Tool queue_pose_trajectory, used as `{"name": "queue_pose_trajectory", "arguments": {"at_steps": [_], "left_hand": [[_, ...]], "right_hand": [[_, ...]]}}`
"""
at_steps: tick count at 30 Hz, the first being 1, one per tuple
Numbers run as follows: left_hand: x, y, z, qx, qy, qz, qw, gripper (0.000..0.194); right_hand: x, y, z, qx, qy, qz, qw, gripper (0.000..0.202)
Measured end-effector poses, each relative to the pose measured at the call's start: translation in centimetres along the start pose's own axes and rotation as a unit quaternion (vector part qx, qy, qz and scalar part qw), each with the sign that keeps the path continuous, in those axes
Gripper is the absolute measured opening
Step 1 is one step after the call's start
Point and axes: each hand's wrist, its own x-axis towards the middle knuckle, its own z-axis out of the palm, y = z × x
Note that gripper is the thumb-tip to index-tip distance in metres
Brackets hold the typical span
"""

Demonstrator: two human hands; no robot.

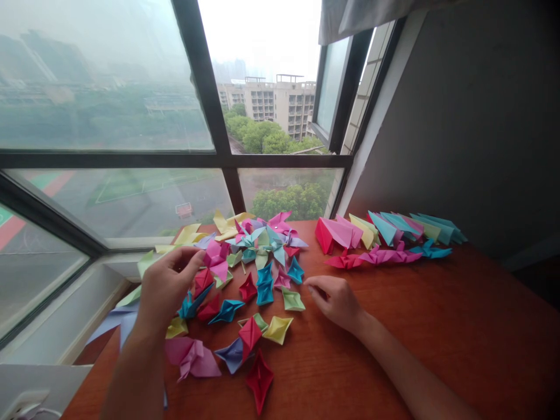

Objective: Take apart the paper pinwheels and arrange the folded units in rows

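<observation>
My left hand (164,286) is over the left side of the folded paper pieces, thumb and index finger pinched beside a magenta paper piece (217,258); what they hold, if anything, is hidden. My right hand (336,298) hovers low over the table, fingers loosely curled and apart, holding nothing visible. Its fingertips are nearest a small blue paper boat (296,270) and a light green boat (293,300). Between the hands lie a stacked blue piece (265,284) and a red boat (248,287). Closer to me are a yellow boat (277,329) and a red boat (260,382).
Paper planes (343,230) stand in a row at the back right, with folded cranes (387,254) before them. Colourful paper flowers (261,242) crowd the back by the window frame (231,160). A pink folded piece (192,357) lies at the front left of the brown table (394,309).
</observation>
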Motion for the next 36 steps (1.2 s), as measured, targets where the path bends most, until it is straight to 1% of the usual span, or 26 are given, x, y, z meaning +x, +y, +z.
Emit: {"name": "queue_pose_trajectory", "arguments": {"at_steps": [1,3,5,6,8,11,14,17,21,25,29,32,36], "left_hand": [[-0.2,0.3,0.3,-0.064,-0.013,-0.017,0.998,0.029],[-0.7,0.9,1.2,-0.180,-0.057,-0.052,0.981,0.031],[-1.3,1.7,2.4,-0.250,-0.111,-0.076,0.959,0.030],[-1.7,2.1,2.9,-0.268,-0.134,-0.077,0.951,0.029],[-2.5,3.2,4.0,-0.278,-0.173,-0.062,0.943,0.028],[-3.8,4.9,5.1,-0.254,-0.232,-0.027,0.938,0.027],[-4.7,6.1,5.7,-0.214,-0.260,-0.009,0.942,0.029],[-5.2,6.4,6.2,-0.182,-0.279,0.033,0.942,0.028],[-5.5,6.0,7.2,-0.157,-0.297,0.084,0.938,0.025],[-5.8,5.7,7.8,-0.128,-0.305,0.121,0.936,0.023],[-6.3,5.9,8.2,-0.111,-0.308,0.150,0.933,0.023],[-6.5,6.0,8.4,-0.102,-0.301,0.162,0.934,0.021],[-6.4,6.0,8.5,-0.092,-0.264,0.187,0.942,0.018]], "right_hand": [[0.0,0.0,0.0,0.003,0.000,0.002,1.000,0.019],[0.0,-0.1,0.0,0.012,0.000,0.005,1.000,0.019],[0.0,-0.2,0.0,0.023,0.002,0.010,1.000,0.019],[0.0,-0.2,0.0,0.031,0.004,0.014,0.999,0.019],[0.1,-0.3,0.0,0.051,0.012,0.028,0.998,0.019],[0.2,-0.5,-0.2,0.095,0.028,0.064,0.993,0.018],[0.4,-0.7,-0.5,0.150,0.032,0.101,0.983,0.018],[0.4,-1.0,-0.8,0.198,0.031,0.120,0.972,0.018],[0.4,-1.5,-0.8,0.227,0.025,0.107,0.968,0.018],[0.3,-1.7,-0.5,0.231,0.023,0.093,0.968,0.018],[0.3,-2.0,-0.6,0.207,0.024,0.069,0.976,0.013],[0.3,-2.0,-0.7,0.195,0.033,0.065,0.978,0.013],[0.5,-2.1,-0.8,0.177,0.030,0.064,0.982,0.014]]}}
